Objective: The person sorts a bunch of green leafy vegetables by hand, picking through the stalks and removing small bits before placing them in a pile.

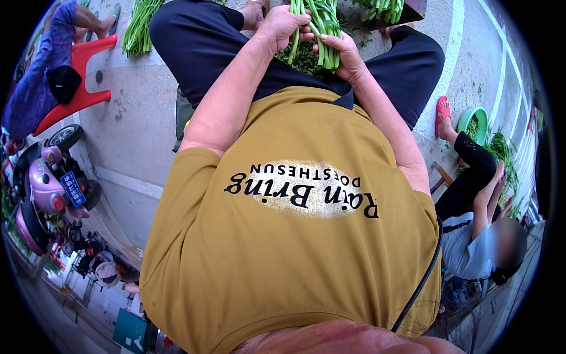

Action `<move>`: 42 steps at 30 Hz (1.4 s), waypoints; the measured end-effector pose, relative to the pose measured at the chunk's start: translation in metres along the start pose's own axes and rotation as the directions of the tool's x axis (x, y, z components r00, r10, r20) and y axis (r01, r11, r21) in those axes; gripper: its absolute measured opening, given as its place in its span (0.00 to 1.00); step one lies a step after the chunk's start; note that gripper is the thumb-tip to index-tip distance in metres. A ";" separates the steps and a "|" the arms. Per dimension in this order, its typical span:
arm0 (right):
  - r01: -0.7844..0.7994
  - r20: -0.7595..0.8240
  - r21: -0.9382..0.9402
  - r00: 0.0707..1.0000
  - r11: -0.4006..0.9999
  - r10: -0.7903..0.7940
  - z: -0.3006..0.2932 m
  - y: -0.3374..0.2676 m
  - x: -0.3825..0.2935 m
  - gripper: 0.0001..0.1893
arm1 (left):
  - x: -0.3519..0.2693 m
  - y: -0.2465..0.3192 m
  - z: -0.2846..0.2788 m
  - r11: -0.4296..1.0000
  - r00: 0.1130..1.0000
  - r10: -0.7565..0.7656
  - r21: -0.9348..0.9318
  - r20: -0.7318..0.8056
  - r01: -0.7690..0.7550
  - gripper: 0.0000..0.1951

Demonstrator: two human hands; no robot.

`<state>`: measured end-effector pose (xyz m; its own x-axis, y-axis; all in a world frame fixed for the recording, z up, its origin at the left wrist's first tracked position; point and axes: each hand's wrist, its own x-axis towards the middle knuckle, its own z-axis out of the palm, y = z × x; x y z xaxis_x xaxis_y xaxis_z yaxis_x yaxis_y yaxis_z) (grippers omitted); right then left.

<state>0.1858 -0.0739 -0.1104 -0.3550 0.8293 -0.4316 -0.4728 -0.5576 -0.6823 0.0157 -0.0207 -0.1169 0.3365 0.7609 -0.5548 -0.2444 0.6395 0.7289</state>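
Between my knees, both hands are on long green leafy-vegetable stalks point(325, 48). My left hand point(281, 27) pinches a few stalks between thumb and fingers. Just to its right, my right hand point(347, 55) grips a thicker cluster, its thumb across the stems. The upper ends of the greens run out of the top of the view. Beneath the hands, chopped green bits point(305, 62) lie in a heap; what holds them is hidden.
A bundle of green stalks point(142, 28) lies left of my knee; more greens point(381, 9) are at a dark box point(409, 12). Left are a red plastic seat point(95, 46), a seated person and a pink scooter point(46, 183). Right, another person sits near a green basin point(482, 116).
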 end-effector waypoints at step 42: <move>0.032 -0.071 0.077 0.997 0.997 -0.027 -0.004 -0.001 0.003 0.12 | -0.057 0.150 -0.024 0.802 0.892 0.451 -0.441 0.007 -0.402 0.15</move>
<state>0.1881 -0.0707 -0.1139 -0.2844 0.8447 -0.4535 -0.5446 -0.5316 -0.6487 -0.0616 0.0344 0.0142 0.1963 0.9669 -0.1633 -0.7327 0.2552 0.6309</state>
